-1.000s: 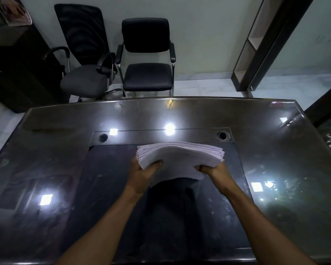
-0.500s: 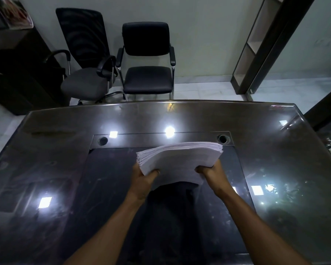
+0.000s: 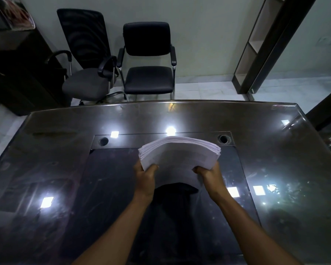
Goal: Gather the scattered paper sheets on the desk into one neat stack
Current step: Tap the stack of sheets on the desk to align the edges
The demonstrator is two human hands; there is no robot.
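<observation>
Left hand (image 3: 144, 179), right hand (image 3: 208, 176) grip paper stack (image 3: 180, 155) ends; long axis left-right, bowed upward

A pale wall (image 3: 199, 25) backs two black chairs: a mesh-backed swivel chair (image 3: 84, 73) beside a padded armchair (image 3: 148, 60) (chrome legs). A dark cabinet (image 3: 17, 69) stands left, a shelf unit (image 3: 256, 44) right, on a light tiled floor (image 3: 294, 90).
</observation>
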